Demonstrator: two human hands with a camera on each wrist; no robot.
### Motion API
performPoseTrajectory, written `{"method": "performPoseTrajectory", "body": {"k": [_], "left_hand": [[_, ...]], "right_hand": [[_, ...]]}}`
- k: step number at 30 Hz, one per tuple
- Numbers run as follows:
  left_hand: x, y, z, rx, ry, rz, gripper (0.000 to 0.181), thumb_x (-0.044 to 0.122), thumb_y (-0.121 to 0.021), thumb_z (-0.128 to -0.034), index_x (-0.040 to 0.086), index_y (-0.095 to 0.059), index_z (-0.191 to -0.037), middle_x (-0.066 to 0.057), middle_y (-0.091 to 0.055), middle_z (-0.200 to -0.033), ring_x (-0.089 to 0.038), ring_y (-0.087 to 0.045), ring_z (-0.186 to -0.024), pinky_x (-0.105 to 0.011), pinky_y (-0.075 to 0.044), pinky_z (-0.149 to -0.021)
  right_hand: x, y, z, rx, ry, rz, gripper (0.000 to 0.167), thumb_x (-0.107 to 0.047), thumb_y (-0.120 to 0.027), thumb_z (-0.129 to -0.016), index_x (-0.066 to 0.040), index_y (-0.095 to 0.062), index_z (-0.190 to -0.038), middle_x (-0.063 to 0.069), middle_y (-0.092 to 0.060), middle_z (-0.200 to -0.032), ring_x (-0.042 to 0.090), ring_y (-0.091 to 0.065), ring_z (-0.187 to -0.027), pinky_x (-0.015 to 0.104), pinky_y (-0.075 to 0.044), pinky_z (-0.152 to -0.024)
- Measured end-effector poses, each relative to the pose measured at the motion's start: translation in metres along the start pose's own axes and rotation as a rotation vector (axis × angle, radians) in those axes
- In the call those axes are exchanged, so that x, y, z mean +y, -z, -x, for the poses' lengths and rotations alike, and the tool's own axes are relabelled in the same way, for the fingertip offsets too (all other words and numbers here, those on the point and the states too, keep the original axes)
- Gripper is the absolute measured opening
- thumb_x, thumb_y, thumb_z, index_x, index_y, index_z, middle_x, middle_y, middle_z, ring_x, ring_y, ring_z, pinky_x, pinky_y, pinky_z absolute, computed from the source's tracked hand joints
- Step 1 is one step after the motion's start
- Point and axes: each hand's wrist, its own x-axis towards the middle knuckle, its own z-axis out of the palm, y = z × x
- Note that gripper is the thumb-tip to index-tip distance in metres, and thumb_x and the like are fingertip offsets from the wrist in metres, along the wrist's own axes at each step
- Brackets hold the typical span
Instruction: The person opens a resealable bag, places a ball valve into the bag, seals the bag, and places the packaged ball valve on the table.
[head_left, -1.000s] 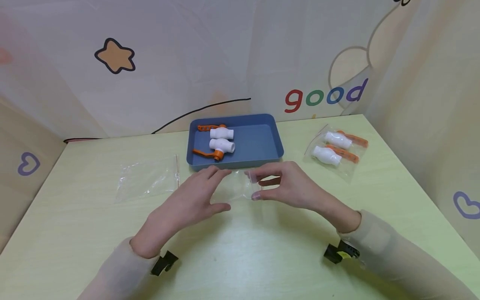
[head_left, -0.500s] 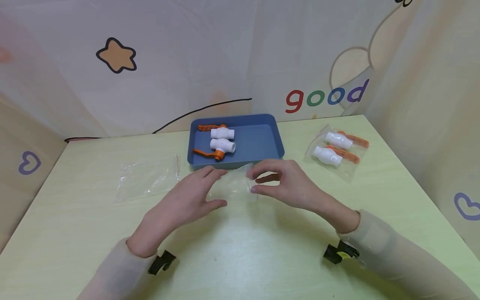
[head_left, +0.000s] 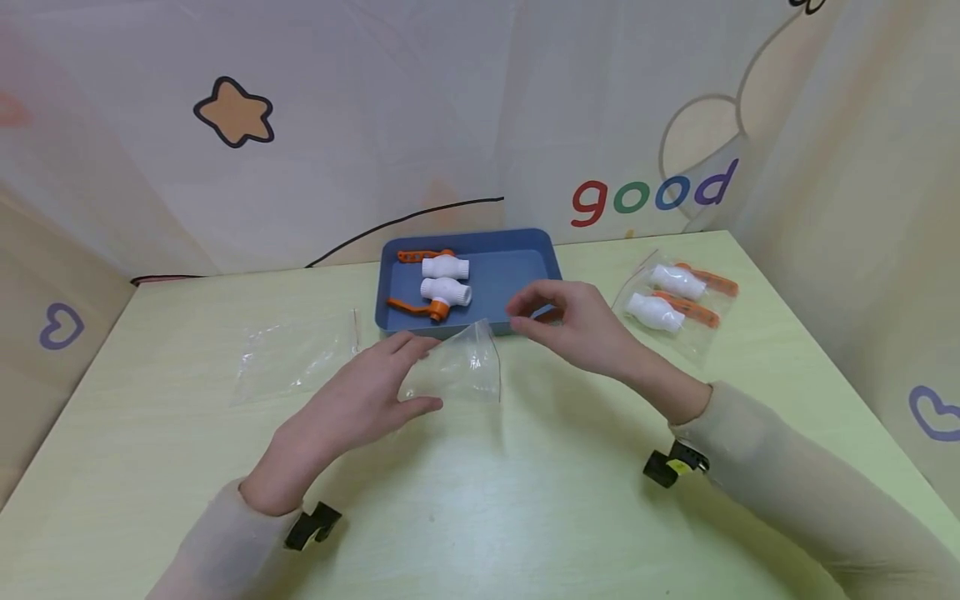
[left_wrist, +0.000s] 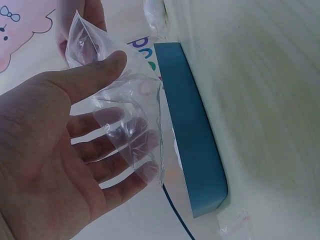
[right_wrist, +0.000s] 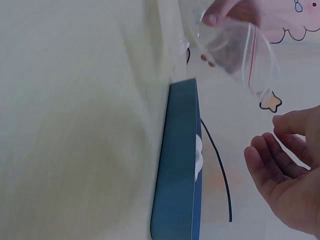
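My left hand [head_left: 356, 404] holds a clear zip bag [head_left: 468, 371], with the thumb on the near side and the fingers spread behind it in the left wrist view. The bag looks flat and has a red line along its mouth [right_wrist: 251, 55], which faces right. My right hand [head_left: 588, 329] is apart from the bag, over the front right of the blue tray [head_left: 513, 275], its fingers loosely bent and holding nothing. Two white ball valves with orange handles, a rear valve [head_left: 446, 267] and a front valve [head_left: 450, 292], lie in the tray's left half.
Another clear bag [head_left: 296, 358] lies flat on the table [head_left: 465, 517] at left. At right lies a bag [head_left: 693, 342] with two white and orange valves inside. A printed curtain [head_left: 390, 108] stands behind and at both sides.
The right hand has let go of the bag's mouth edge and moved up and right toward the tray. The left hand has shifted slightly left with the bag.
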Motion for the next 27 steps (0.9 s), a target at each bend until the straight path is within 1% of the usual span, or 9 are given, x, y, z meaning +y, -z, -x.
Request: {"method": "performPoseTrajectory", "body": {"k": [4,8,11,16,18,20,25,27], "left_hand": [[0.0,0.0,0.0,-0.003,-0.001,0.011,0.07,0.028,-0.085,-0.0881,0.005,-0.052,-0.147,-0.01,-0.055,-0.144,-0.026,-0.06,-0.12,-0.044,-0.053,-0.097],[0.0,0.0,0.002,-0.004,-0.002,0.029,0.074,0.027,-0.085,-0.088,0.008,-0.05,-0.15,-0.009,-0.052,-0.147,-0.026,-0.06,-0.122,-0.045,-0.053,-0.098],[0.001,0.0,0.004,-0.008,-0.003,0.03,0.073,0.027,-0.084,-0.0886,0.007,-0.049,-0.15,-0.009,-0.053,-0.146,-0.027,-0.06,-0.121,-0.045,-0.053,-0.097],[0.002,-0.001,0.005,-0.024,-0.006,0.015,0.07,0.028,-0.083,-0.0893,0.003,-0.052,-0.146,-0.012,-0.058,-0.135,-0.029,-0.063,-0.112,-0.044,-0.055,-0.093],[0.003,-0.001,0.005,-0.025,-0.012,0.009,0.069,0.029,-0.083,-0.0892,0.002,-0.053,-0.145,-0.013,-0.06,-0.131,-0.028,-0.064,-0.109,-0.043,-0.055,-0.092],[0.003,-0.002,0.006,-0.023,-0.019,0.004,0.068,0.029,-0.084,-0.0891,0.002,-0.053,-0.144,-0.012,-0.06,-0.131,-0.028,-0.064,-0.109,-0.043,-0.055,-0.092],[0.003,-0.005,0.008,-0.025,-0.026,-0.01,0.066,0.029,-0.083,-0.0893,0.003,-0.055,-0.143,-0.012,-0.059,-0.136,-0.027,-0.062,-0.117,-0.044,-0.053,-0.097],[0.003,-0.006,0.009,-0.027,-0.034,-0.015,0.066,0.03,-0.083,-0.0894,0.003,-0.055,-0.143,-0.011,-0.059,-0.136,-0.027,-0.062,-0.117,-0.044,-0.053,-0.097]], "right_hand": [[0.004,0.004,-0.017,-0.002,-0.046,0.039,0.013,-0.008,-0.073,-0.096,-0.004,-0.073,-0.109,0.006,-0.071,-0.104,0.02,-0.066,-0.096,0.038,-0.058,-0.086],[0.008,0.007,-0.034,-0.013,-0.055,0.102,0.012,-0.009,-0.072,-0.096,-0.005,-0.073,-0.107,0.006,-0.071,-0.102,0.02,-0.065,-0.095,0.037,-0.056,-0.087],[0.011,0.006,-0.043,-0.031,-0.037,0.161,0.012,-0.008,-0.072,-0.096,-0.004,-0.073,-0.106,0.006,-0.071,-0.1,0.021,-0.066,-0.094,0.036,-0.055,-0.086],[0.012,-0.002,-0.055,-0.057,0.022,0.26,0.011,-0.005,-0.072,-0.095,-0.002,-0.073,-0.106,0.008,-0.072,-0.099,0.022,-0.066,-0.092,0.036,-0.056,-0.083],[0.013,-0.007,-0.061,-0.075,0.032,0.301,0.011,-0.005,-0.072,-0.095,-0.002,-0.073,-0.106,0.008,-0.072,-0.098,0.022,-0.066,-0.091,0.035,-0.056,-0.083],[0.015,-0.012,-0.068,-0.108,0.023,0.336,0.012,-0.006,-0.071,-0.096,-0.001,-0.072,-0.107,0.008,-0.071,-0.099,0.022,-0.066,-0.091,0.035,-0.056,-0.084],[0.021,-0.025,-0.082,-0.198,-0.034,0.436,0.019,-0.01,-0.071,-0.096,0.001,-0.07,-0.112,0.009,-0.07,-0.1,0.024,-0.063,-0.093,0.036,-0.054,-0.086],[0.023,-0.03,-0.087,-0.219,-0.052,0.468,0.022,-0.012,-0.072,-0.096,0.002,-0.07,-0.114,0.01,-0.069,-0.1,0.025,-0.061,-0.092,0.037,-0.053,-0.085]]}}
